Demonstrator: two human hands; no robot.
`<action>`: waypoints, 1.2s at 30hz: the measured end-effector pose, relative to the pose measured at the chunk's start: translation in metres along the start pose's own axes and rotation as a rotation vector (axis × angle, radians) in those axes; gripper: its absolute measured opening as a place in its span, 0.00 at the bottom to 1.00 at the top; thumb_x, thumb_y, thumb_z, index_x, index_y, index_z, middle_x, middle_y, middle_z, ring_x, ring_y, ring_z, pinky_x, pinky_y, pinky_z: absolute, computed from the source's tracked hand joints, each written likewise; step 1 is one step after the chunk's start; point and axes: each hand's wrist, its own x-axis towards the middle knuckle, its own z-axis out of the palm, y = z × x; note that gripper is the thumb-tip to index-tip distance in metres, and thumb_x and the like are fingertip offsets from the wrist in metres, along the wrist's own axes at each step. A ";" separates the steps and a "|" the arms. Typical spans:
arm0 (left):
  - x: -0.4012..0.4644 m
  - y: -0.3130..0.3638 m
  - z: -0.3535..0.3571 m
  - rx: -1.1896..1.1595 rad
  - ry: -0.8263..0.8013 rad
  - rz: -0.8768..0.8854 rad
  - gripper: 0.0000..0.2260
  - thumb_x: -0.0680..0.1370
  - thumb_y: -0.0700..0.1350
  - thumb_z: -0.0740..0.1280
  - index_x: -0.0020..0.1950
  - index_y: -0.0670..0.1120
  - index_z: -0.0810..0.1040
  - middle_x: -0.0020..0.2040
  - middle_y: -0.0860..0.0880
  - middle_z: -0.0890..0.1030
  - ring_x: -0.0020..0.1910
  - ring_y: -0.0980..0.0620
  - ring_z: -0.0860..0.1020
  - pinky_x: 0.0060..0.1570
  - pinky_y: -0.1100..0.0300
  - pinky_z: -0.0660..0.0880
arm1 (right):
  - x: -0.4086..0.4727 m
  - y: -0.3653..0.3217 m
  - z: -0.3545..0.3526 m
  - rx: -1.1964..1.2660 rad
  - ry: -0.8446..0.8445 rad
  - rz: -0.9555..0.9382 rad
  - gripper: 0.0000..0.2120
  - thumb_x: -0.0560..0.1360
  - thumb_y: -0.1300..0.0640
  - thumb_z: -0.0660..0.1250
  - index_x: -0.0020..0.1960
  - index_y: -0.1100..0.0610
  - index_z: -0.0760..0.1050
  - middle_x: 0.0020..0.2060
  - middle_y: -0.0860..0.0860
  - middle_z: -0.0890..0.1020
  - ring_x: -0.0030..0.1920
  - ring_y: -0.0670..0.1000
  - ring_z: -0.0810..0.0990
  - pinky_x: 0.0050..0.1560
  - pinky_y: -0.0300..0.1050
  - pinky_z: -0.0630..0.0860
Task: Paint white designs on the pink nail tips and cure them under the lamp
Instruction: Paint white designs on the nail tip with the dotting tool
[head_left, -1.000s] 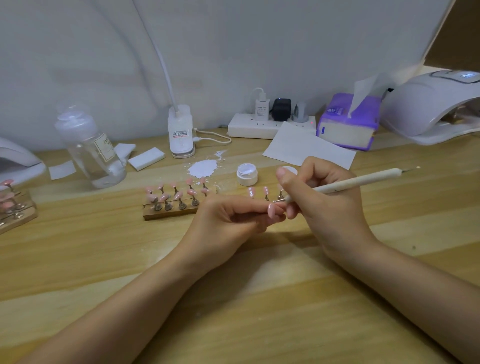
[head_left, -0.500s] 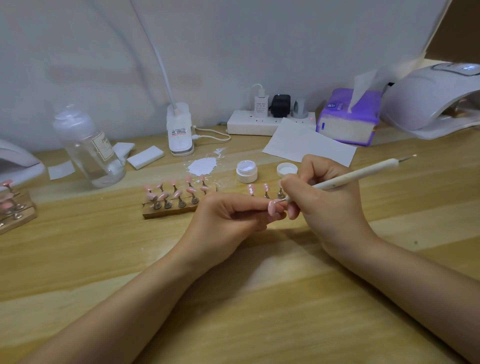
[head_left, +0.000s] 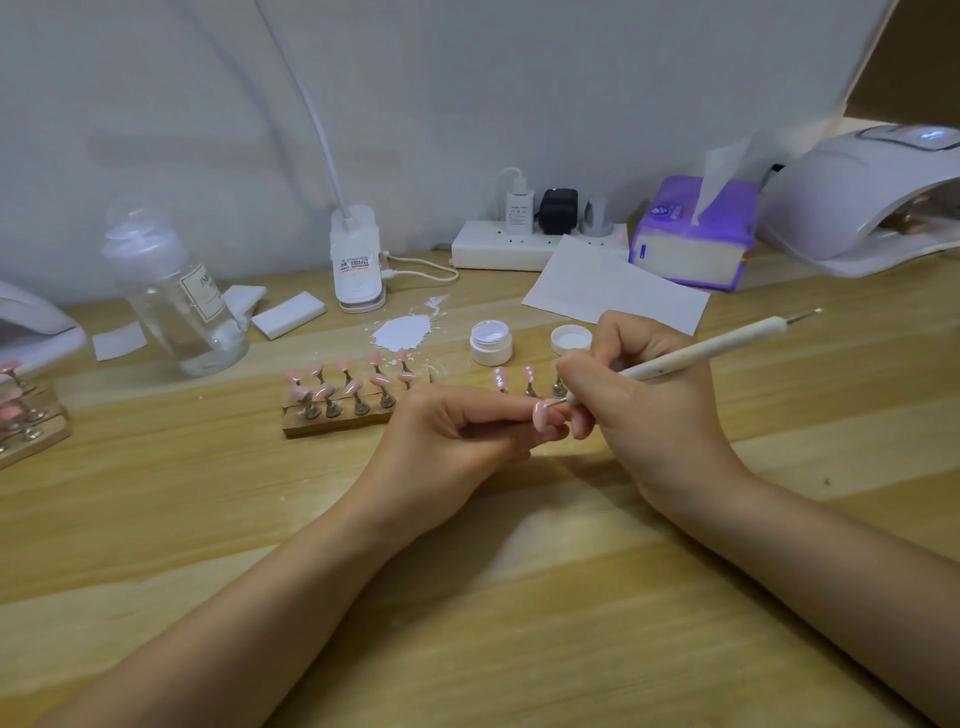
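My left hand (head_left: 457, 436) pinches a pink nail tip (head_left: 542, 415) on its small stand, just above the table. My right hand (head_left: 644, 410) grips a white dotting pen (head_left: 696, 351) like a pencil, its metal point touching the top of that nail tip. Behind my left hand a wooden holder (head_left: 332, 421) carries several pink nail tips. Two nail tips with white dots (head_left: 514, 376) stand behind my fingers. An open jar of white gel (head_left: 491, 340) and its lid (head_left: 570, 339) sit beyond. The white curing lamp (head_left: 862, 202) is at the far right.
A splash of white paint (head_left: 402, 332) marks the table. A clear bottle (head_left: 176, 291) stands left, a second nail holder (head_left: 26, 415) at the left edge. A desk lamp base (head_left: 356, 265), power strip (head_left: 519, 244), paper sheet (head_left: 613, 286) and purple tissue box (head_left: 691, 234) line the back.
Both hands stay together over the nail tip. The pen's rear end has dipped slightly and its point has shifted a little on the nail.
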 end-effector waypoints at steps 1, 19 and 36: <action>0.000 0.000 0.000 0.002 0.000 -0.001 0.08 0.68 0.45 0.69 0.45 0.54 0.82 0.39 0.58 0.84 0.41 0.60 0.75 0.41 0.64 0.77 | 0.000 0.000 0.000 0.001 0.003 0.003 0.23 0.67 0.73 0.63 0.22 0.52 0.61 0.14 0.50 0.68 0.17 0.48 0.72 0.22 0.35 0.71; 0.001 -0.003 -0.001 0.024 0.003 0.009 0.07 0.68 0.45 0.69 0.44 0.51 0.83 0.40 0.57 0.84 0.42 0.59 0.76 0.44 0.63 0.77 | 0.000 0.002 -0.001 -0.008 0.009 0.013 0.23 0.68 0.74 0.62 0.23 0.54 0.61 0.14 0.51 0.68 0.18 0.50 0.73 0.23 0.36 0.72; 0.001 -0.006 -0.001 0.021 0.002 0.025 0.11 0.69 0.43 0.68 0.50 0.42 0.82 0.44 0.52 0.84 0.46 0.57 0.79 0.49 0.65 0.77 | -0.001 0.001 0.000 0.032 0.039 0.022 0.20 0.69 0.75 0.62 0.25 0.59 0.60 0.14 0.50 0.67 0.17 0.47 0.72 0.22 0.34 0.70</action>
